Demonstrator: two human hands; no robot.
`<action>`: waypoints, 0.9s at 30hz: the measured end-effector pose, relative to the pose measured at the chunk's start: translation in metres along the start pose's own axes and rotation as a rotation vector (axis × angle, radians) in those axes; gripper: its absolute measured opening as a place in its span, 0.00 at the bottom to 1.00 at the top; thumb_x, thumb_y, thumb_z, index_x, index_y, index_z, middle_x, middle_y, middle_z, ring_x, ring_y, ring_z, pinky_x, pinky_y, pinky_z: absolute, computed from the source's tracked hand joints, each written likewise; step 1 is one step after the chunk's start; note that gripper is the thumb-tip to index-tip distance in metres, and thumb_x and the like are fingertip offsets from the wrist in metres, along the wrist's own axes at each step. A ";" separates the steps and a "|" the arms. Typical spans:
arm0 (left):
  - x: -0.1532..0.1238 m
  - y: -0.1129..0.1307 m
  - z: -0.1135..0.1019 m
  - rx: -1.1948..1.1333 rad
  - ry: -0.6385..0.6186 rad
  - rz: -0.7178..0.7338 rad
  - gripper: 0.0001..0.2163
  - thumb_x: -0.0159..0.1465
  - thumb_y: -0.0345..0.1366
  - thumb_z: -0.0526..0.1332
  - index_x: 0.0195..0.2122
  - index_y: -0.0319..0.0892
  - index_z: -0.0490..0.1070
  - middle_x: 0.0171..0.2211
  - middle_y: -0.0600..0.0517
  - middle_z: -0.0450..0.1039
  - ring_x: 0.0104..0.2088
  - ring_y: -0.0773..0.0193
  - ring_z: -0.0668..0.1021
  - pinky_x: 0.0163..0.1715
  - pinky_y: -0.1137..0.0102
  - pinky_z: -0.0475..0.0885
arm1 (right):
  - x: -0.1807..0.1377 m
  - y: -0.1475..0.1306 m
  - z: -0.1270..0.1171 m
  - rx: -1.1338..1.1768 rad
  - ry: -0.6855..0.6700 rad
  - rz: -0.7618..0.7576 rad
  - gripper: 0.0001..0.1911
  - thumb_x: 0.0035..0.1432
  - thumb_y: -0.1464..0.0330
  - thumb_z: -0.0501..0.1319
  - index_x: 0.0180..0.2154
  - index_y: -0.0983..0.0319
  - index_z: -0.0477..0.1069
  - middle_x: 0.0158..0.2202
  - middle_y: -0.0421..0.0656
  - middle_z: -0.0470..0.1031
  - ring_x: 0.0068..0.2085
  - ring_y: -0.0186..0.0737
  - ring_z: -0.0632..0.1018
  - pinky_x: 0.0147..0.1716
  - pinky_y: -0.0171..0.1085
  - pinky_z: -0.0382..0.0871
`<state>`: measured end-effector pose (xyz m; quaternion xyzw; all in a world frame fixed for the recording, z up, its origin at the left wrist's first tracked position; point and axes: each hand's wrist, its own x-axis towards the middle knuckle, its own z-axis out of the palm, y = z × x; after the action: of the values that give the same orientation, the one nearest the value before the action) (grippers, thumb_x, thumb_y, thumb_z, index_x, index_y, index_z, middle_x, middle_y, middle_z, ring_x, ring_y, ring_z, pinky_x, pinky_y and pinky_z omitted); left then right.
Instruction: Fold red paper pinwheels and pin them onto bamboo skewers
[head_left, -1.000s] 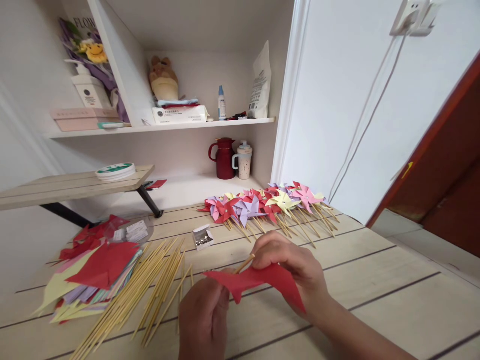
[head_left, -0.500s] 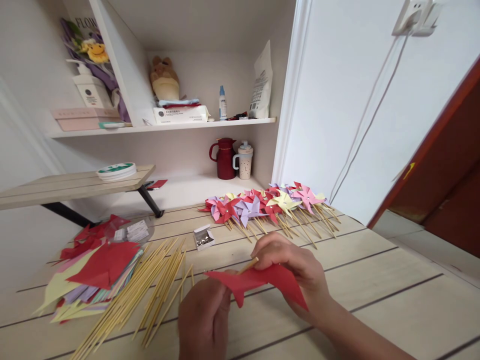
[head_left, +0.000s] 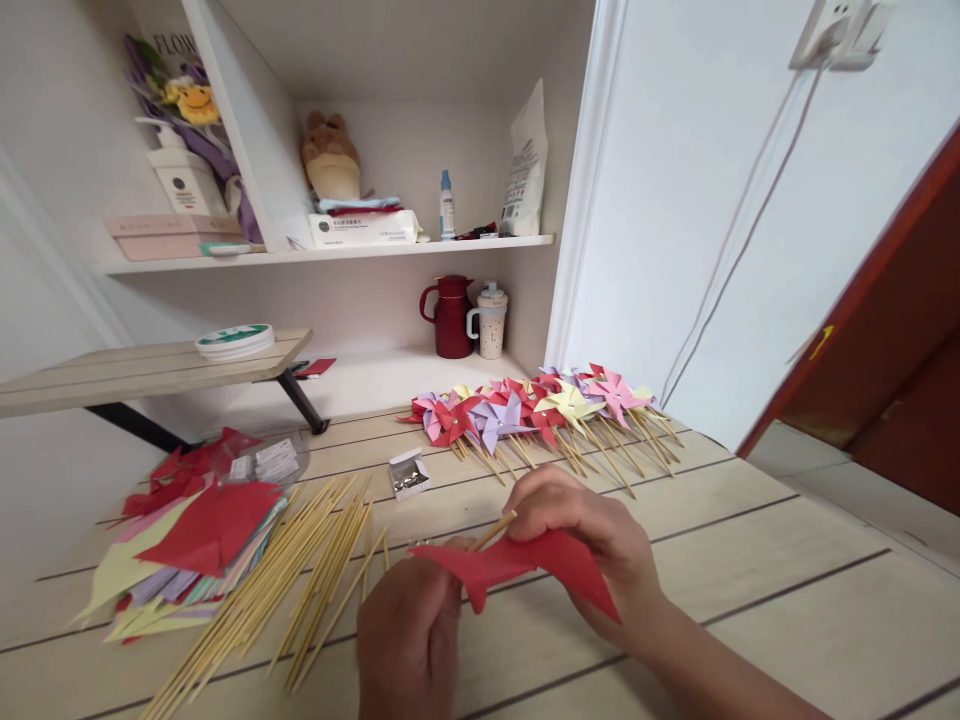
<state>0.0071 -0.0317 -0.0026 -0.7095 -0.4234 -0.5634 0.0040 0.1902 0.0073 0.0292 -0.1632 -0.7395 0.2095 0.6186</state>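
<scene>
While the right hand (head_left: 592, 545) pinches the red paper (head_left: 559, 562) against a stick (head_left: 495, 528) just above the bench (head_left: 750, 600), the left hand (head_left: 409, 640) is curled shut on the paper's left tip. Risk: thin paper may tear or the folds spring loose if either pinch slackens; stick could slip out sideways from that grip

Bare left hand (head_left: 409, 640), bare right hand (head_left: 592, 545), bare forearm (head_left: 712, 672)

Left hand (head_left: 409, 640) and right hand (head_left: 592, 545) sit close together, fingers pinched closed, right forearm angling lower right.
</scene>
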 end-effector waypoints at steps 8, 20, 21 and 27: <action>0.000 0.000 -0.001 0.025 -0.023 0.013 0.11 0.68 0.33 0.54 0.33 0.46 0.76 0.25 0.55 0.77 0.24 0.66 0.76 0.26 0.74 0.69 | 0.000 -0.001 -0.001 -0.015 -0.006 -0.002 0.10 0.61 0.78 0.62 0.40 0.59 0.77 0.33 0.43 0.77 0.38 0.40 0.77 0.35 0.39 0.72; 0.000 0.001 -0.001 0.006 -0.024 0.006 0.12 0.68 0.33 0.54 0.29 0.46 0.74 0.28 0.54 0.79 0.26 0.66 0.78 0.28 0.73 0.71 | -0.001 -0.002 -0.001 -0.007 -0.011 -0.005 0.12 0.59 0.79 0.62 0.41 0.59 0.77 0.34 0.43 0.76 0.38 0.41 0.77 0.35 0.39 0.73; 0.000 0.001 -0.001 0.004 -0.028 0.000 0.12 0.68 0.34 0.54 0.29 0.46 0.74 0.27 0.55 0.79 0.26 0.66 0.78 0.28 0.73 0.71 | -0.001 -0.002 -0.001 -0.004 -0.012 -0.004 0.12 0.59 0.79 0.62 0.41 0.59 0.77 0.34 0.43 0.77 0.38 0.41 0.77 0.35 0.39 0.73; 0.002 0.004 -0.002 0.002 0.004 -0.026 0.13 0.68 0.35 0.55 0.27 0.46 0.74 0.25 0.55 0.77 0.24 0.66 0.77 0.26 0.73 0.70 | 0.001 -0.004 -0.001 -0.010 -0.016 0.004 0.12 0.59 0.80 0.62 0.40 0.59 0.77 0.34 0.44 0.77 0.38 0.41 0.77 0.35 0.38 0.73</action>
<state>0.0082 -0.0336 0.0015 -0.7029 -0.4331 -0.5642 -0.0018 0.1912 0.0046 0.0317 -0.1661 -0.7451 0.2082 0.6114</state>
